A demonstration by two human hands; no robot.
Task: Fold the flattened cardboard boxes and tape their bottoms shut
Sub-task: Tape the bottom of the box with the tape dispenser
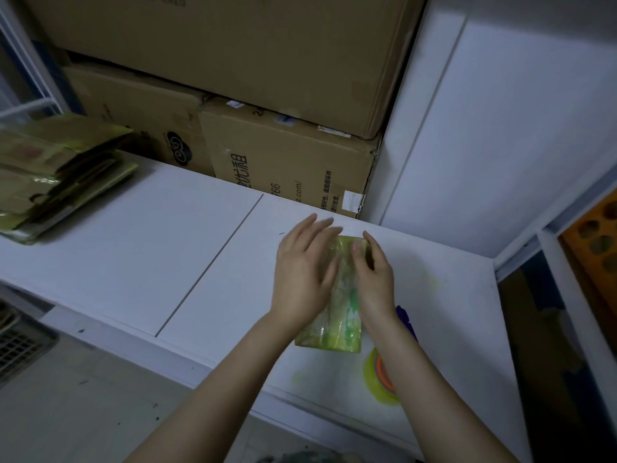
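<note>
The fingers [321,228] of the left hand [300,279] are spread and straight, lying flat on the upper face of a small yellow-green box [340,325] and gripping nothing. The fingers [368,238] of the right hand [375,279] are nearly straight too, laid along the box's right edge with the thumb on the top face. They seem to press rather than clasp.

The box stands folded on the white counter [200,245], between the two hands, its long side running away from the person. Its upper face has a glossy sheen that is probably tape, so the step in hand looks like rubbing the strip down over the bottom seam.

A roll of tape [377,379] lies on the counter just beside the near end of the box, partly behind the right forearm. A stack of flattened boxes [56,175] waits well apart at the far left, and big brown cartons [283,162] stand behind.

The next move likely calls for checking that the ends of the strip hold, setting this box aside, and reaching left for a fresh flat one.
</note>
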